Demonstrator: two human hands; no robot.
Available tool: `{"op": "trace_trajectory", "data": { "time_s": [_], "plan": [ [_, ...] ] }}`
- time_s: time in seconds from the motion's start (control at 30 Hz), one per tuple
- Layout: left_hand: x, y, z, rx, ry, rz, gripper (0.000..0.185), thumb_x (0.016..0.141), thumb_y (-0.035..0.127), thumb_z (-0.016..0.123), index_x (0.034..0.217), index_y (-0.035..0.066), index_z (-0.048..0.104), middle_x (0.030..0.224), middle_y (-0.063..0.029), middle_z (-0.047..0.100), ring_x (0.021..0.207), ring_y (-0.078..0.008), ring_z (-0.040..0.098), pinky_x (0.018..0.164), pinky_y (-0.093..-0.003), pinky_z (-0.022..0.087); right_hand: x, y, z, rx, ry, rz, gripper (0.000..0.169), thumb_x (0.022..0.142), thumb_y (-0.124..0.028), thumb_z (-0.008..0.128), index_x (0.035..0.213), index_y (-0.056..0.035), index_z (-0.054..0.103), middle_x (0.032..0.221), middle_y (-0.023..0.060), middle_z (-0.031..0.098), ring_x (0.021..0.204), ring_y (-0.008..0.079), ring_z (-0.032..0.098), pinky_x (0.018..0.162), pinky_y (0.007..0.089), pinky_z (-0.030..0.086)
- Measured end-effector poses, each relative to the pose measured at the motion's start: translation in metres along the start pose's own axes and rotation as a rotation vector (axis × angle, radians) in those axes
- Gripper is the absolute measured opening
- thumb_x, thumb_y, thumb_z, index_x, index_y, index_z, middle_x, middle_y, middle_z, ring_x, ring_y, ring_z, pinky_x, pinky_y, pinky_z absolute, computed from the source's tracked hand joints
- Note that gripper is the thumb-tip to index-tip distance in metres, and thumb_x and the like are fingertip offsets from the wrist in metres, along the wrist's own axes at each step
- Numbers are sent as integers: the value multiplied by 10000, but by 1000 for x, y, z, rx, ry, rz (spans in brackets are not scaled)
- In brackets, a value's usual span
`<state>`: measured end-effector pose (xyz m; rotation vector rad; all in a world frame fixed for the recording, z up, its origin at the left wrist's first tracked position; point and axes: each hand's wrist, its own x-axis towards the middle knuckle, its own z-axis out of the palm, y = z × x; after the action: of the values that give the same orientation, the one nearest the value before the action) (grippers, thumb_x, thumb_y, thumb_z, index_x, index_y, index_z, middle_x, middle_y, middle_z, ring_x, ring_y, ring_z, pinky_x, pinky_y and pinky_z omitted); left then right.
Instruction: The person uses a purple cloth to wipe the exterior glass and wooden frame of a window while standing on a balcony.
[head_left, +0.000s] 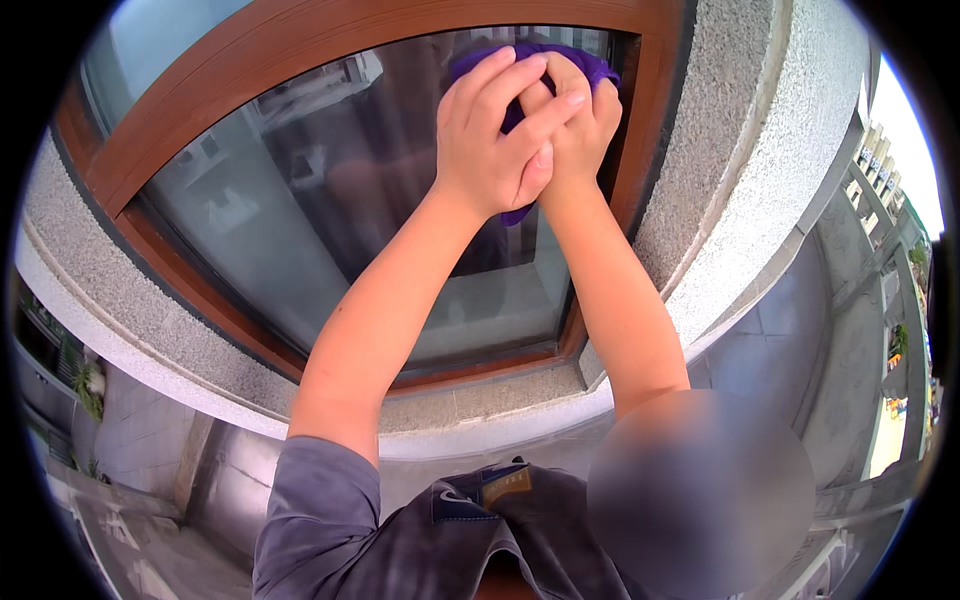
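Observation:
A purple cloth (487, 64) lies against the window glass (315, 195) at the pane's upper right corner, bunched under both hands. My right hand (589, 124) presses it flat to the pane, close to the frame's right side. Across it lies my left hand (484, 127), its index finger and thumb over the right hand and its other fingertips on the cloth. A lower end of the cloth hangs out below the wrists. Much of the cloth is hidden by the hands. Both arms are stretched out.
A brown window frame (375, 49) surrounds the pane, with a second glass pane (172, 30) beyond its crossbar. Rough stone trim (720, 97) borders the opening, and a pale ledge (495, 431) runs below. Tiled paving (772, 322) and a wall appear at the right.

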<state>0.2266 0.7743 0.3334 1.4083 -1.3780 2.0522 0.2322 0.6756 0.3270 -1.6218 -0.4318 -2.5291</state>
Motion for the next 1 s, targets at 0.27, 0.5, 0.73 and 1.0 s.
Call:
{"op": "trace_trajectory", "data": {
  "time_s": [0.27, 0.5, 0.73, 1.0],
  "plan": [
    [-220, 183, -45, -255, -499, -447, 353, 829, 284, 457, 1148, 187, 571, 1213, -113, 474, 1126, -321, 429, 891, -448, 361, -242, -62, -173, 178, -820, 363, 250, 780, -231, 557, 971, -79, 502, 1012, 97, 489, 955, 260, 473, 694, 413, 370],
    [-273, 260, -81, -495, -973, -886, 467, 773, 187, 576, 1222, 96, 481, 1285, -199, 408, 1164, -394, 406, 969, -475, 339, -352, -102, -250, 69, -1285, 549, 311, 770, -215, 558, 1039, -64, 518, 1122, 126, 459, 933, 310, 483, 779, 377, 435],
    [-155, 177, -61, -371, -550, -734, 428, 772, 205, 597, 1156, 33, 522, 1295, -204, 419, 1189, -412, 400, 963, -488, 334, -198, -53, -159, 121, -671, 256, 194, 745, -189, 584, 907, -82, 590, 1167, 108, 475, 1107, 244, 432, 786, 433, 375],
    [-43, 88, -47, -414, -230, -557, 457, 717, 95, 589, 1169, 56, 531, 1308, -190, 418, 1134, -371, 464, 932, -432, 391, -8, 26, -29, 0, -123, 5, 326, 560, -71, 637, 877, -133, 593, 1083, 59, 530, 958, 255, 491, 744, 398, 365]
  ]
}}
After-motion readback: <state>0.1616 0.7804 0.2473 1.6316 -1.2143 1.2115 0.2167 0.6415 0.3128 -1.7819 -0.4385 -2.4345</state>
